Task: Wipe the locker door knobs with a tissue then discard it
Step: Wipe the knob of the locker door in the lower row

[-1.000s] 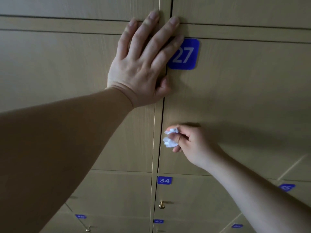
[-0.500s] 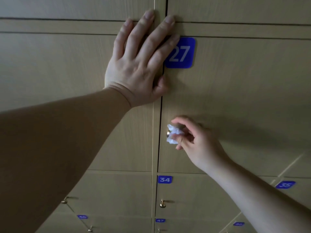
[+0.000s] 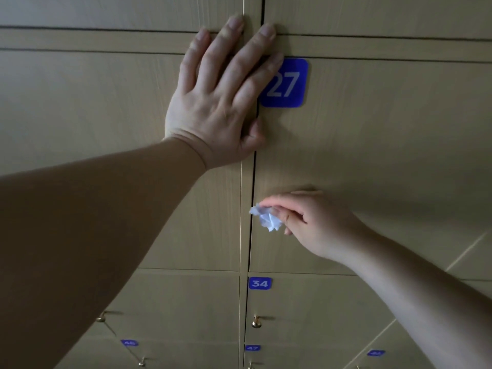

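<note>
Two hands, the left hand (image 3: 213, 107) and right hand (image 3: 316, 222); one tissue (image 3: 267, 221); five blue number plates (image 3: 288, 83); three brass knobs (image 3: 256, 322) in full view, a fourth cut by the lower edge

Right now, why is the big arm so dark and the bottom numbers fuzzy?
Head view: the left forearm sits close to the camera in shadow, while the left hand catches more light; the bottom number plates are small and blurred near the frame edge; plate 27 reads clearly.
</note>
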Motion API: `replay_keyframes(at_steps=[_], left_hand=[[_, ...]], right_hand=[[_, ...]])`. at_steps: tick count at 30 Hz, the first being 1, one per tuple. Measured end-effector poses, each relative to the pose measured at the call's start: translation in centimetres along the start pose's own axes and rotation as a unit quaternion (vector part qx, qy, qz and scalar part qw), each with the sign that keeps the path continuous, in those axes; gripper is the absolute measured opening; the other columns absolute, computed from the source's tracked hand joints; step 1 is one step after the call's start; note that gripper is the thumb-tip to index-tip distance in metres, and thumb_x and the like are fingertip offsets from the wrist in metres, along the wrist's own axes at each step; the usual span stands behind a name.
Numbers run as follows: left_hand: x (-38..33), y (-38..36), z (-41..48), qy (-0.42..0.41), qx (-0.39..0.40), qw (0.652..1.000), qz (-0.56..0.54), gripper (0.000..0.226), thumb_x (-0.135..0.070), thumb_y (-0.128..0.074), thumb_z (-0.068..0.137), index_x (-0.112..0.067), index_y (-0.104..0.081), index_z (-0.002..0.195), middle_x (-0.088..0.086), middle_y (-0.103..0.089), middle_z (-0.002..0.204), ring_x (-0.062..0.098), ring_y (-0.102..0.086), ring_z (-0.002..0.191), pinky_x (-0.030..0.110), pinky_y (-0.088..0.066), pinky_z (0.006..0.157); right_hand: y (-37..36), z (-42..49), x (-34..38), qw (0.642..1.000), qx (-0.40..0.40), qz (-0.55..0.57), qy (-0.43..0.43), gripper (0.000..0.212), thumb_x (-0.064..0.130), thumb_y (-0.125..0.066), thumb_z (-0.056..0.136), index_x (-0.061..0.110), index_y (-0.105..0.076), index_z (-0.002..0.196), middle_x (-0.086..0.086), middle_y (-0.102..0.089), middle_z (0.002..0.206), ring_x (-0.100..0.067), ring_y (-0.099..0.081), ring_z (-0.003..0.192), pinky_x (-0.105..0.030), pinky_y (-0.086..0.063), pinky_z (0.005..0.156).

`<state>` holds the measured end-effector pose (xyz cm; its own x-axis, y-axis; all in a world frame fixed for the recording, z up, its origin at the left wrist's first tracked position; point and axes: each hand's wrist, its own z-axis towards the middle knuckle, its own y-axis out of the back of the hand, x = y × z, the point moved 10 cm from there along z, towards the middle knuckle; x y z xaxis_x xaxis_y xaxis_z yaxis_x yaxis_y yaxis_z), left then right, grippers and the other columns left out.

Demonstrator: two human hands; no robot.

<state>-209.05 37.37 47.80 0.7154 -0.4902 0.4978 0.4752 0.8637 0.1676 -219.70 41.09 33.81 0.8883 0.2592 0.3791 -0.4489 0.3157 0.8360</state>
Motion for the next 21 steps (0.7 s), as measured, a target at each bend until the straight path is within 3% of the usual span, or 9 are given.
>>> replay_keyframes(at_steps=[3, 7, 11, 16, 21], left_hand=[[0.0, -0.1, 0.0, 0.000, 0.001, 1.000, 0.000, 0.068, -0.044, -0.045, 0.087, -0.012, -0.045, 0.148, 0.014, -0.042, 0.154, 0.045, -0.037, 0.140, 0.058, -0.024, 0.116], [0.0, 0.0, 0.0, -0.001, -0.003, 1.000, -0.001, 0.068, -0.044, -0.045, 0.087, -0.012, -0.046, 0.148, 0.014, -0.042, 0.154, 0.045, -0.037, 0.140, 0.059, -0.025, 0.116], [0.1, -0.1, 0.0, 0.001, 0.000, 1.000, -0.003, 0.068, -0.044, -0.044, 0.088, -0.012, -0.045, 0.148, 0.013, -0.041, 0.155, 0.044, -0.037, 0.141, 0.059, -0.025, 0.116], [0.0, -0.1, 0.1, 0.001, -0.001, 1.000, -0.005, 0.069, -0.044, -0.045, 0.087, -0.012, -0.045, 0.148, 0.013, -0.041, 0.155, 0.044, -0.036, 0.141, 0.059, -0.026, 0.116], [0.1, -0.2, 0.0, 0.000, 0.003, 1.000, -0.004, 0.069, -0.045, -0.043, 0.088, -0.012, -0.044, 0.149, 0.014, -0.040, 0.155, 0.045, -0.036, 0.141, 0.060, -0.026, 0.116]], right_hand=[[-0.4, 0.6, 0.2, 0.999, 0.014, -0.033, -0.001, 0.021, 0.028, -0.053, 0.098, 0.034, -0.068, 0.112, 0.009, -0.070, 0.089, -0.004, -0.058, 0.069, -0.032, -0.052, 0.072], [-0.6, 1.1, 0.7, 0.998, -0.016, -0.065, 0.012, 0.018, 0.040, -0.055, 0.093, 0.030, -0.067, 0.104, 0.006, -0.069, 0.081, -0.015, -0.061, 0.075, -0.034, -0.051, 0.069], [-1.0, 0.8, 0.6, 0.998, -0.048, -0.047, 0.021, 0.012, 0.040, -0.059, 0.092, 0.031, -0.065, 0.098, 0.009, -0.065, 0.069, -0.014, -0.059, 0.062, -0.035, -0.051, 0.057], [-1.0, 0.6, 0.8, 0.992, -0.117, -0.048, 0.026, 0.018, 0.035, -0.056, 0.093, 0.022, -0.067, 0.087, 0.007, -0.066, 0.065, -0.018, -0.057, 0.057, -0.035, -0.048, 0.049], [-1.5, 0.5, -0.3, 0.993, -0.106, 0.029, -0.035, 0.019, 0.032, -0.055, 0.099, 0.020, -0.070, 0.096, 0.013, -0.052, 0.055, -0.008, -0.050, 0.044, -0.032, -0.049, 0.050]])
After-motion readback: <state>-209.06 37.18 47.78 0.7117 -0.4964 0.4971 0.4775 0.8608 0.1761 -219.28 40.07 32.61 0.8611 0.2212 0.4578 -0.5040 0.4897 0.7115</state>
